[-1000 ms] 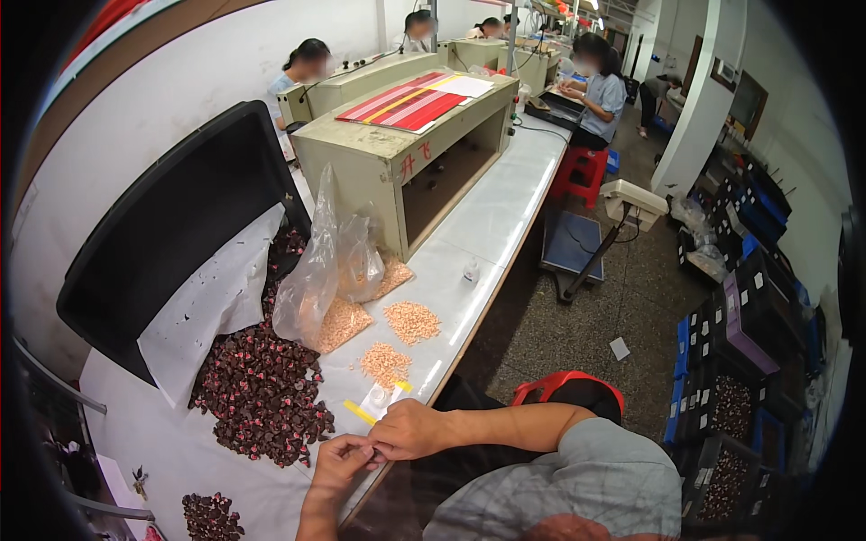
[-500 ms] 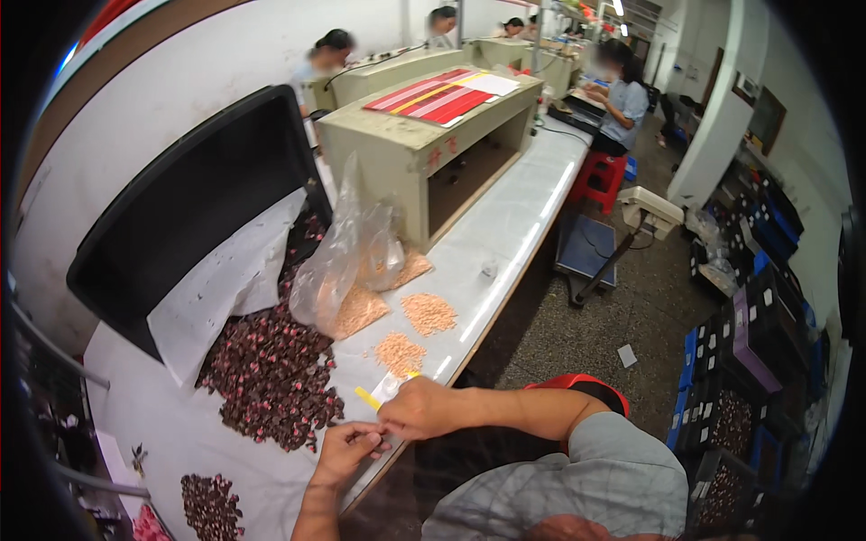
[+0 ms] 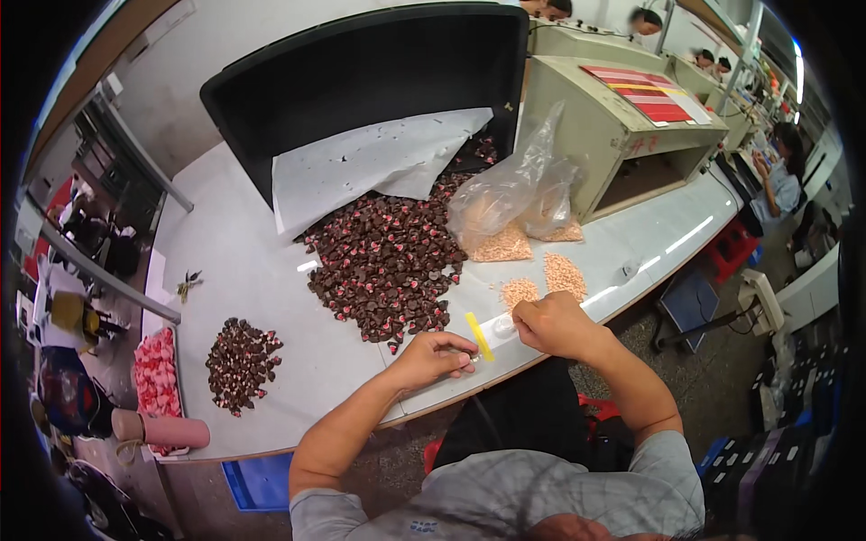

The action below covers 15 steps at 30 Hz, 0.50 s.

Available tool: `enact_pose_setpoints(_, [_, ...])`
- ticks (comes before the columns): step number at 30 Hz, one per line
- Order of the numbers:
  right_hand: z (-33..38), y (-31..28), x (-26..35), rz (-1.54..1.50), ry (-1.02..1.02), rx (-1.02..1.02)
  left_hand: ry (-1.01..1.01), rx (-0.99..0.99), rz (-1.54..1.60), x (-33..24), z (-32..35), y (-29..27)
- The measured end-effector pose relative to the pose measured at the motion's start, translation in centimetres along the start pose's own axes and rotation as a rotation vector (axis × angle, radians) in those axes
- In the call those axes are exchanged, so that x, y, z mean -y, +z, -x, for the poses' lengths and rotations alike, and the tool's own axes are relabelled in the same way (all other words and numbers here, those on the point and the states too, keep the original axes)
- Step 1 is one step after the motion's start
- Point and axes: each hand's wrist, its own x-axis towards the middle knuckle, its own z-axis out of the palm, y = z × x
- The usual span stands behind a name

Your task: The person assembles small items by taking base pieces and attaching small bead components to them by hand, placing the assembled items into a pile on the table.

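Observation:
My left hand [image 3: 431,362] rests at the table's front edge, thumb and fingertips pinched together on something small that I cannot make out. Beside those fingertips lies a yellow strip [image 3: 479,335]. My right hand [image 3: 557,325] is closed with its fingertips pointing down near a small whitish patch; whatever it pinches is hidden. Just beyond it are two small piles of pale orange pieces, the nearer pile [image 3: 519,293] and the farther pile [image 3: 564,275]. A large heap of dark brown pieces with pink bits [image 3: 383,270] spreads past my left hand.
Behind the heap, a black bin [image 3: 370,77] lies tipped, with a white sheet [image 3: 361,167] hanging from it. Clear plastic bags [image 3: 510,203] of pale pieces lean by a beige cabinet [image 3: 622,135]. Leftward are a smaller dark pile [image 3: 242,362], pink pieces [image 3: 157,371] and a pink bottle [image 3: 176,431].
The view has swung left, showing more of the table's left end. My hands have drawn apart; they were together near the table edge, and the right is now by the pale piles.

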Motion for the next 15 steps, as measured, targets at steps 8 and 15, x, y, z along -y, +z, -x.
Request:
enact_pose_setpoints(8, [-0.8,0.8,-0.1,0.091,-0.022,0.135,-0.011,-0.018,0.051,0.1,-0.4,0.1])
enact_pose_setpoints(15, [-1.0,1.1,0.1,0.121,-0.037,0.153,0.004,0.005,0.087,0.1,-0.2,0.1])
